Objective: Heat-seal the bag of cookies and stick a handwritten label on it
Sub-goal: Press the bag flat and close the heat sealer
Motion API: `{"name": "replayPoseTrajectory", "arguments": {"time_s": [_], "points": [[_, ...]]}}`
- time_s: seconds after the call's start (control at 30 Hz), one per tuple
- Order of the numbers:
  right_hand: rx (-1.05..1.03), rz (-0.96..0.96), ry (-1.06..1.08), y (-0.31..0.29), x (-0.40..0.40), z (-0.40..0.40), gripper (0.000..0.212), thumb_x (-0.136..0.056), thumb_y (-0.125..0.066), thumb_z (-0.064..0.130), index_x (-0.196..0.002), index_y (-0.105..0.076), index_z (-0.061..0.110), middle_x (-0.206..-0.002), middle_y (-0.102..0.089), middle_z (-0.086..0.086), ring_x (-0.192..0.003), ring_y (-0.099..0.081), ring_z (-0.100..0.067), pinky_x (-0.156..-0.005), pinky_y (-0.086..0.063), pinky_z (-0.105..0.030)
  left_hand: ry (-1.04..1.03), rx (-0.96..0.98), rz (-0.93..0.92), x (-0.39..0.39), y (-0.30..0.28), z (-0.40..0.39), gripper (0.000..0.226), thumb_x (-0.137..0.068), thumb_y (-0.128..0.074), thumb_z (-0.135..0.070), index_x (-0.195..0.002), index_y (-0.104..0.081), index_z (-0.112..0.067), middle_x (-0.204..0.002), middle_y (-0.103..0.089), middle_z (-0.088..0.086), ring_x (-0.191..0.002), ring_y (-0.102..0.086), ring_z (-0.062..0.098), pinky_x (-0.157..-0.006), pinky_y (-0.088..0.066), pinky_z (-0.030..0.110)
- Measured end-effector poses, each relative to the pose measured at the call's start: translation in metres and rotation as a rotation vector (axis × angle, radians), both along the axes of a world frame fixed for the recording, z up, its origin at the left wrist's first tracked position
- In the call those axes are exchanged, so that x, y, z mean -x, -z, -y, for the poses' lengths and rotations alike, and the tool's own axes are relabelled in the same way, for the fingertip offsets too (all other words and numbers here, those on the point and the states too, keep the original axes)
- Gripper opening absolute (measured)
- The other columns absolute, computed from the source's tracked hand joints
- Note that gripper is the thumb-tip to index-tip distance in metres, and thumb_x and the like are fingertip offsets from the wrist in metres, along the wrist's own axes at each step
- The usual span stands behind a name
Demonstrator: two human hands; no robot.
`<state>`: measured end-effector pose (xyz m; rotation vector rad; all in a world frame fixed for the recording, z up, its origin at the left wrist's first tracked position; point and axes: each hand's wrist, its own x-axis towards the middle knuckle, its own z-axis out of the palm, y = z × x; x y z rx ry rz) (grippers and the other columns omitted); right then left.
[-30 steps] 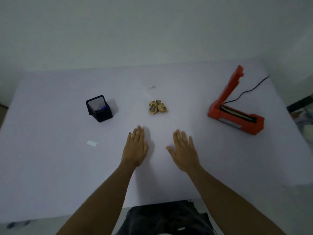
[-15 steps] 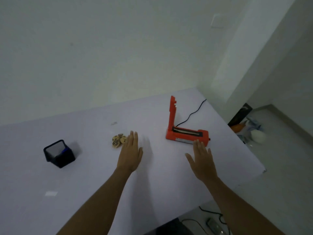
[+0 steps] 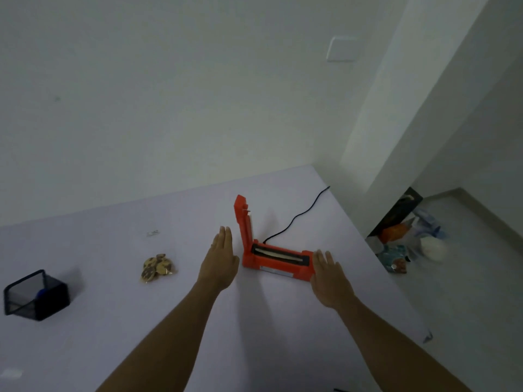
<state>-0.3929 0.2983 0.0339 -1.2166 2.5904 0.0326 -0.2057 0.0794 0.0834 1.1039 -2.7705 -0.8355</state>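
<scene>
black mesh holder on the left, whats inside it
Through the mesh wall of the black mesh holder a blue object shows low inside. The mesh and dim light hide its shape, so what it is and whether anything lies beneath it cannot be told.

You could read no text, brand, number or sign anywhere in this view. The orange heat sealer (image 3: 278, 260) carried a pale strip label (image 3: 276, 271) on its front face, at about 3 o'clock from your left hand (image 3: 219, 263), but whatever was printed on it was too small and blurred to make out. A small clear slip (image 3: 153, 233) lay on the bench (image 3: 113, 250) at about 12 o'clock from the bag of cookies (image 3: 157, 267); it bore dark marks that you could not have read either. The white label (image 3: 11, 373) at the bench's near left edge showed no writing.
</scene>
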Motion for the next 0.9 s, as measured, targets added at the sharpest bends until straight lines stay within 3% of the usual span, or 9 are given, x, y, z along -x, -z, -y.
{"name": "replayPoseTrajectory", "arguments": {"time_s": [0.1,0.2,0.27,0.37,0.5,0.57,0.67,0.9], "points": [[0.024,0.057,-0.01,0.011,0.005,-0.004,0.063,-0.098,-0.044,0.025,-0.149,-0.02,-0.003,-0.155,-0.028,-0.021,-0.144,-0.023,-0.04,-0.113,-0.026,-0.052,-0.024,-0.052,0.026,0.013,0.008,-0.009,0.07,-0.098,-0.038,-0.015,-0.15,0.006,-0.004,-0.16,0.01,0.01,-0.148,0.004,0.02,-0.121,-0.006,0.033],[0.025,0.077,-0.016,0.027,0.013,-0.008,0.063,-0.087,-0.06,0.027,-0.137,-0.043,-0.008,-0.137,-0.052,-0.026,-0.125,-0.051,-0.044,-0.095,-0.045,-0.055,-0.062,-0.12,0.026,0.025,0.012,-0.018,0.066,-0.099,-0.036,-0.017,-0.151,0.004,-0.006,-0.16,0.005,0.01,-0.148,0.0,0.021,-0.12,-0.008,0.034],[0.025,0.064,-0.037,0.029,0.016,-0.008,0.069,-0.079,-0.073,0.026,-0.134,-0.047,-0.007,-0.134,-0.055,-0.025,-0.122,-0.054,-0.043,-0.092,-0.048,-0.055,-0.082,-0.149,-0.006,0.033,0.014,-0.022,0.066,-0.1,-0.037,-0.023,-0.152,0.001,-0.008,-0.161,-0.001,0.009,-0.148,-0.006,0.022,-0.12,-0.014,0.037],[0.073,0.045,-0.073,0.028,0.022,-0.009,0.071,-0.084,-0.068,0.025,-0.14,-0.04,-0.006,-0.143,-0.046,-0.024,-0.132,-0.044,-0.042,-0.102,-0.039,-0.055,-0.083,-0.141,-0.054,0.038,0.019,-0.028,0.067,-0.098,-0.039,-0.025,-0.153,-0.001,-0.016,-0.161,-0.009,0.005,-0.147,-0.016,0.022,-0.117,-0.027,0.043],[0.059,0.058,-0.084,0.03,0.025,-0.01,0.069,-0.091,-0.058,0.028,-0.145,-0.031,-0.004,-0.15,-0.036,-0.023,-0.139,-0.034,-0.04,-0.108,-0.032,-0.053,0.079,-0.1,0.028,0.038,0.026,-0.039,0.082,-0.09,-0.046,-0.01,-0.152,0.006,-0.021,-0.161,0.004,0.0,-0.147,-0.011,0.02,-0.109,-0.038,0.042],[0.058,0.076,-0.09,0.029,0.026,-0.009,0.069,-0.096,-0.049,0.03,-0.149,-0.019,-0.001,-0.157,-0.023,-0.02,-0.145,-0.02,-0.037,-0.115,-0.021,-0.049,0.112,-0.092,0.047,0.043,0.029,-0.042,0.085,-0.088,-0.047,-0.007,-0.151,0.007,-0.024,-0.16,0.01,-0.001,-0.148,-0.008,0.021,-0.106,-0.042,0.041],[0.074,0.088,-0.088,0.03,0.029,-0.009,0.068,-0.1,-0.038,0.031,-0.152,-0.004,0.004,-0.161,-0.008,-0.015,-0.149,-0.005,-0.032,-0.119,-0.009,-0.044,0.092,-0.096,0.083,0.048,0.033,-0.047,0.089,-0.088,-0.049,-0.007,-0.15,0.011,-0.029,-0.16,0.015,-0.002,-0.148,-0.003,0.022,-0.104,-0.044,0.043],[0.067,0.1,-0.117,0.033,0.042,-0.003,0.068,-0.1,-0.035,0.03,-0.152,0.001,0.004,-0.162,-0.003,-0.013,-0.149,-0.002,-0.031,-0.119,-0.006,-0.044,0.072,-0.08,0.082,0.049,0.043,-0.045,0.092,-0.087,-0.049,-0.004,-0.149,0.013,-0.033,-0.159,0.017,-0.004,-0.148,-0.004,0.022,-0.106,-0.043,0.041]]}}
